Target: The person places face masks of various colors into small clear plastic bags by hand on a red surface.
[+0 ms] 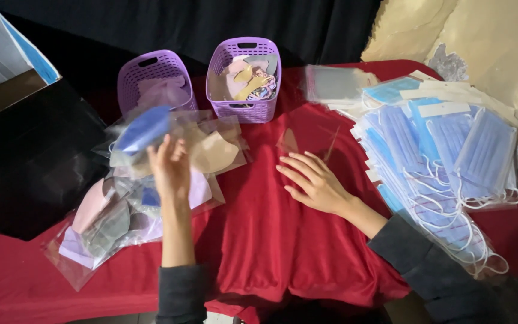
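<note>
Here the left hand (169, 165) is lifted a little above the desk (283, 240), which has a red cloth on it. Its grip is closed on a bagged blue mask (142, 129), with the fingers pinching the clear bag near its right end. The bag's long side slants from near left up to far right, and it is blurry. It hangs over the pile of bagged masks (121, 210) on the left side of the desk, so the pile lies just under and near this hand.

The right hand (313, 180) lies flat on the red cloth in the middle. Its fingers are spread and point to the far left, and they pinch nothing. A thin clear bag (288, 141) lies just beyond its fingertips, so this hand is the nearer one to that bag.

Farther back stand two purple baskets. The left basket (154, 81) is right behind the held mask, and the right basket (244, 78) holds mixed coloured pieces. On the right lies a big heap of blue masks (439, 156), well apart from both hands.
</note>
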